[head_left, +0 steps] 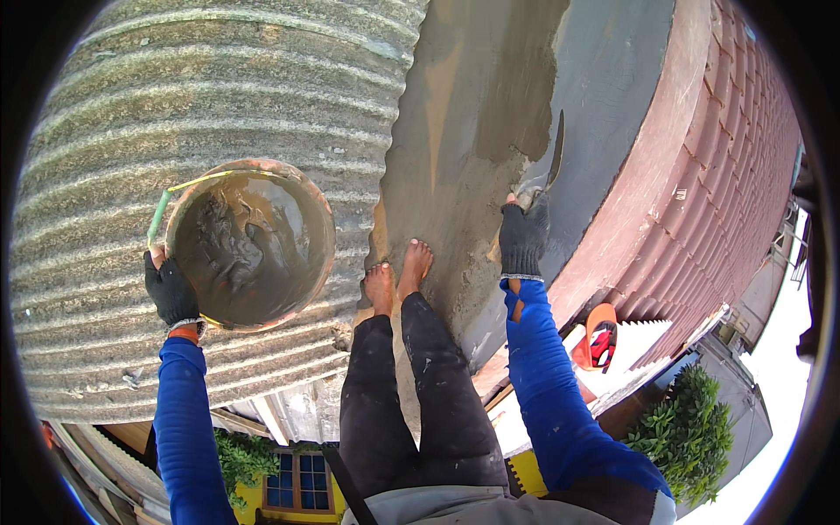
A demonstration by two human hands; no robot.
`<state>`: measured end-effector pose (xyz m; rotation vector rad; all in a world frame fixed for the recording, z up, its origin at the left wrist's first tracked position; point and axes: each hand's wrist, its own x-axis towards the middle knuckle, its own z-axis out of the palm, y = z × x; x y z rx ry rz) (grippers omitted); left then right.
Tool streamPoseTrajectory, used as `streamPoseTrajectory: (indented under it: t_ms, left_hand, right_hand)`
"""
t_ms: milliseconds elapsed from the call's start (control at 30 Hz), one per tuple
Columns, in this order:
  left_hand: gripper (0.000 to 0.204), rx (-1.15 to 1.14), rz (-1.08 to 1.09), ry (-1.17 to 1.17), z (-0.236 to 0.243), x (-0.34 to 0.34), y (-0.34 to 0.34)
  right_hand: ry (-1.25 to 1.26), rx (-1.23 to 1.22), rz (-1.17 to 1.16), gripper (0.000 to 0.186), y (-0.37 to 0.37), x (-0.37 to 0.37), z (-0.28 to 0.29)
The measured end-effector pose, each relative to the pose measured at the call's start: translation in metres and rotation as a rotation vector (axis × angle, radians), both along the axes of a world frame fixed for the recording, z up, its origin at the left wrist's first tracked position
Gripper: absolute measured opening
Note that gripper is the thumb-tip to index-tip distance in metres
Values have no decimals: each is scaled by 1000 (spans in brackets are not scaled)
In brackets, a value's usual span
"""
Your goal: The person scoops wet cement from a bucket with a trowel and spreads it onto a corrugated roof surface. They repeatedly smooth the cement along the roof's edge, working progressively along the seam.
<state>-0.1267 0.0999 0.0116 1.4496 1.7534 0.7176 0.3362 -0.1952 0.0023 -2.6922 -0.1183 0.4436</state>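
My left hand (171, 290), in a dark glove with bare fingertips, is closed at the left side of a round bucket (325, 206), by the lower end of its green handle grip (158, 217). Wet grey mortar (249, 245) lies inside the bucket, which rests on the corrugated roof sheet. My right hand (525, 234), gloved the same way, is closed around a trowel (557, 150). The trowel's blade shows almost edge-on, over the grey coated strip (604, 96). Most of its handle is hidden by the glove.
Grey corrugated roofing (105, 114) spreads on the left. My bare feet (415, 267) stand on a narrow, partly wet mortar strip (446, 96). Reddish roof tiles (717, 140) slope along the right. An orange cap (598, 337) lies at the lower right, near the roof edge.
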Motion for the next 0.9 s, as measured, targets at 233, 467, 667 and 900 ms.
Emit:
streamPoseTrajectory:
  t_ms: [233, 467, 667, 900]
  left_hand:
    - [35, 83, -61, 175, 7, 10, -3]
    - [36, 61, -29, 268, 13, 17, -3]
    - [38, 31, -33, 214, 14, 17, -3]
    - [40, 46, -34, 217, 27, 28, -5]
  right_hand:
    - [205, -177, 446, 69, -85, -109, 107]
    - [401, -163, 616, 68, -104, -146, 147]
    - [572, -45, 765, 68, -84, -159, 132]
    - [563, 1, 941, 63, -54, -173, 132]
